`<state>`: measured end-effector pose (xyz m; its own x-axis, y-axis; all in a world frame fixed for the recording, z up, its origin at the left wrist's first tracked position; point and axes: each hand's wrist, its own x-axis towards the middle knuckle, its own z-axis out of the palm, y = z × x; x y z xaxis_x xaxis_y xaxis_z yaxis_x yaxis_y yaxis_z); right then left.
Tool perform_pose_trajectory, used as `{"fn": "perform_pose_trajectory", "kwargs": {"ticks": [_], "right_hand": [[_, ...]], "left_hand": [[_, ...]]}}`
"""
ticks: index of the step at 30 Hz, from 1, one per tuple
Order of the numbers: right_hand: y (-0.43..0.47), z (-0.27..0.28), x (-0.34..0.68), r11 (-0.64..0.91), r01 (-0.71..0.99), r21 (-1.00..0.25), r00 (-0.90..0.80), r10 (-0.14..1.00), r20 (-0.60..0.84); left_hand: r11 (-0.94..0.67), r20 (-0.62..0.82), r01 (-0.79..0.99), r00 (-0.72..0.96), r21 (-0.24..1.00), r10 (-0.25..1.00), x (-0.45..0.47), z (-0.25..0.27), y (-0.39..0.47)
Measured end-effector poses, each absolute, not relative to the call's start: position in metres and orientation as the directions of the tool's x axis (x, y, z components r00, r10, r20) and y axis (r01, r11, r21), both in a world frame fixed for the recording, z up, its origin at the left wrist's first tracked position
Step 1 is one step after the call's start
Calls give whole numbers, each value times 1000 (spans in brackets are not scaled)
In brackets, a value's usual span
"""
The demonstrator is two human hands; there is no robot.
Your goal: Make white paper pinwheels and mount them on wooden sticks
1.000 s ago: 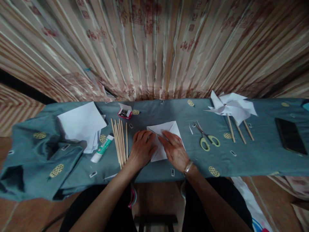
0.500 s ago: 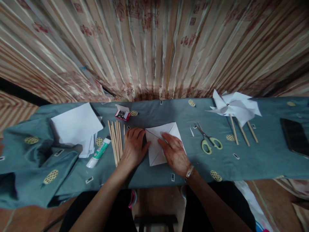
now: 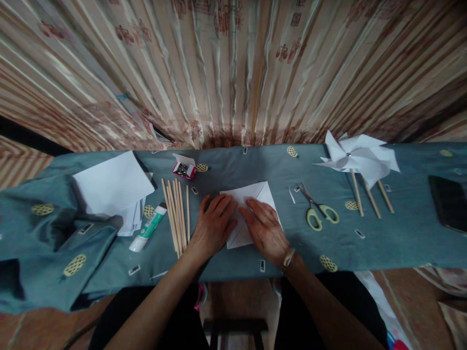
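A square sheet of white paper (image 3: 268,194) with diagonal creases or cuts lies flat on the cloth in front of me. Across its left part rests my left hand (image 3: 215,221), fingers stretched out and covering that side. My right hand (image 3: 265,226) lies on the sheet's right half, its fingers extended toward the middle. The fingertips of both hands are close to each other near the centre. Just right of the sheet are scissors (image 3: 316,209) with green handles. Several wooden sticks (image 3: 176,214) lie left of my left hand.
A glue stick (image 3: 149,227) and a stack of white paper (image 3: 115,184) are at left. Behind the sticks stands an open small box (image 3: 184,167) of metal pins. White paper pinwheels (image 3: 359,158) on sticks lie at right, near a dark phone (image 3: 448,204). A curtain (image 3: 233,73) hangs behind.
My left hand has moved right from the paper's left edge onto the sheet, its fingers now spread flat. The right hand stays on the paper. The view has shifted slightly.
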<state>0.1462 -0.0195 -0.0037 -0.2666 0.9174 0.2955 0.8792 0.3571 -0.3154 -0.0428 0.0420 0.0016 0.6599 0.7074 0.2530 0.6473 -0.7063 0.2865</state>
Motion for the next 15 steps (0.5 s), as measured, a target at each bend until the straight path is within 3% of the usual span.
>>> {"fn": "perform_pose_trajectory", "kwargs": {"ticks": [15], "right_hand": [[-19, -7, 144, 340, 887, -313, -240, 918, 317]], "left_hand": [[-675, 231, 664, 636, 323, 736, -45, 6, 43]]}}
